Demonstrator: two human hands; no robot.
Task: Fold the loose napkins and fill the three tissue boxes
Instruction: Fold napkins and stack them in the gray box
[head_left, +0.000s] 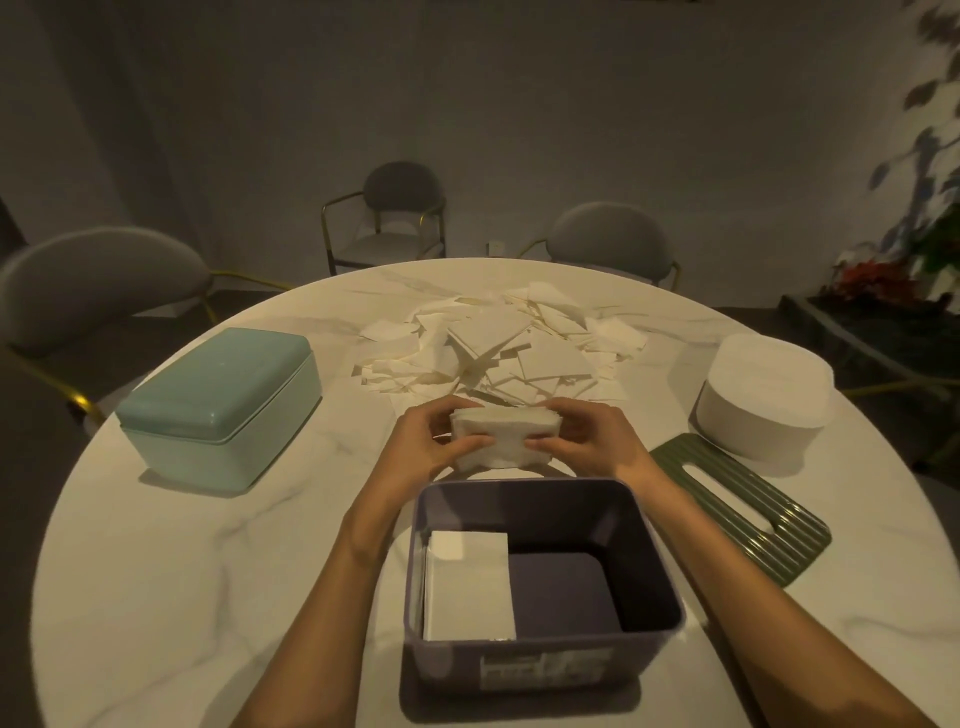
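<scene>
Both hands hold one stack of folded white napkins (501, 434) just beyond the open purple tissue box (649, 525). My left hand (428, 439) grips the stack's left end and my right hand (587, 441) grips its right end. Inside the purple box a stack of folded napkins (467, 587) fills the left half; the right half shows the bare bottom. A heap of loose white napkins (498, 353) lies on the table behind my hands. A closed teal tissue box (218, 405) stands at the left. A round white tissue box (763, 400) stands at the right.
A ribbed green lid (743, 514) with a slot lies flat to the right of the purple box. The round marble table (156, 571) carries everything. Three grey chairs stand around its far side, and a plant fills the right edge of the view.
</scene>
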